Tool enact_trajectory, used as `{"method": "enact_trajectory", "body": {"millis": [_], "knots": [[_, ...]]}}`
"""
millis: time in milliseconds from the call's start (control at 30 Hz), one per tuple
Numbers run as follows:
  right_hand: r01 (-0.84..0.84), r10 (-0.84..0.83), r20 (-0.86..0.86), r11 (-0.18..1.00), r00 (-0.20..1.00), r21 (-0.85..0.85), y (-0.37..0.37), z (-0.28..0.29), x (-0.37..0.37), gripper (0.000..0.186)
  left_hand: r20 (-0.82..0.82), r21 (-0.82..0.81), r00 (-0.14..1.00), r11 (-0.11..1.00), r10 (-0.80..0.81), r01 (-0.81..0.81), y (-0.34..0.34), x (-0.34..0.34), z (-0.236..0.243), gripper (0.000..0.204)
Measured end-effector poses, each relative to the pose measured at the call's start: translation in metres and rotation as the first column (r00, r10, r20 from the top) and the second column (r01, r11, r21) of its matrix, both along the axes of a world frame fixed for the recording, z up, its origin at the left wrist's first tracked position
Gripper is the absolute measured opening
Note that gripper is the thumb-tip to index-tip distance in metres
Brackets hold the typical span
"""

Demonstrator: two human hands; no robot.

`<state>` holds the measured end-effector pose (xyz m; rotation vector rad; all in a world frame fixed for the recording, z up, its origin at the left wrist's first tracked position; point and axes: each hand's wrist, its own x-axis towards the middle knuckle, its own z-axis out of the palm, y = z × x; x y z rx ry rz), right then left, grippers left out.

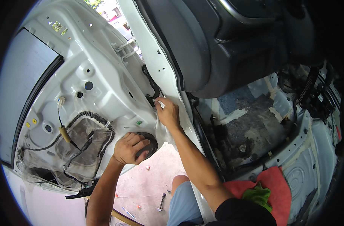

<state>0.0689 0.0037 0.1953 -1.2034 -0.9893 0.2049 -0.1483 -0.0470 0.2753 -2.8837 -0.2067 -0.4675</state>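
Note:
My left hand [131, 147] is closed at the lower edge of a stripped white car door [104, 75], its fingers and thumb curled against a black round part [152, 145]. What that part is I cannot tell. Farther up, my right hand [168, 113] pinches a small whitish piece at its fingertips, in the gap between door and body pillar [165, 71]. Just beyond those fingertips runs a ribbed black cable boot [153, 86]. Clear plastic film [79, 135] partly covers the opening in the door panel.
A loose connector on a wire [61, 101] hangs from the door. To the right are a dark car seat [194, 49], a bare cabin floor [239, 132], and red [281, 192] and green [259, 196] cloths on the sill. A hammer-like tool [161, 202] lies on the ground.

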Motion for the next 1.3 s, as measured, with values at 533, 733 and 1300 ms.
{"method": "enact_trajectory", "body": {"millis": [533,733,1300], "knots": [[0.009,-0.029,0.213,0.995,0.977,0.095,-0.0064,0.0013,0.0016,0.018,0.011,-0.008,1.000,1.000,0.016,-0.016,-0.0026,0.0001,-0.0013,0.028],[0.029,-0.048,0.201,0.995,0.978,0.098,-0.0055,-0.0014,-0.0012,0.021,0.008,-0.007,1.000,1.000,0.013,-0.013,-0.0019,-0.0007,-0.0022,0.029],[0.047,-0.047,0.230,0.999,0.972,0.007,-0.0090,0.0000,-0.0034,0.019,0.059,-0.035,0.998,0.999,0.008,-0.006,-0.0016,-0.0004,-0.0046,0.028]]}}
